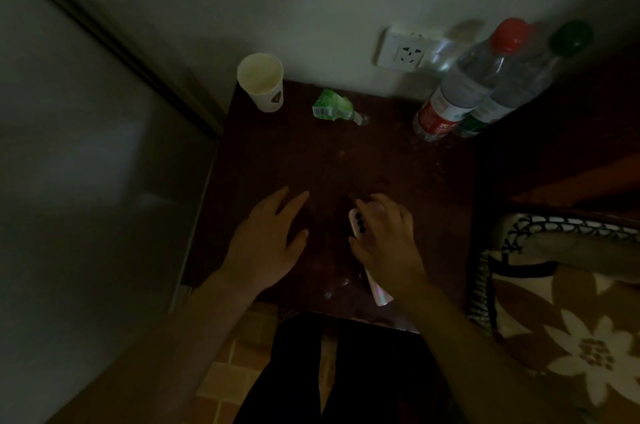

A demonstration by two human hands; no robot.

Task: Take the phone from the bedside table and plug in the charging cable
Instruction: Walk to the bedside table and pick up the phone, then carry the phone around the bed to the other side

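A pink phone with a row of dark camera lenses lies back-up near the front of the dark wooden bedside table. My right hand is wrapped over it, fingers curled around its edges; its lower end sticks out below my wrist. To the left, my left hand hovers flat over the table with fingers spread, holding nothing. No charging cable shows in this dim view. A white wall socket sits above the table's back edge.
A white paper cup stands at the back left, a crumpled green wrapper beside it. Two plastic bottles stand at the back right. A patterned bed cover lies to the right, a grey panel to the left.
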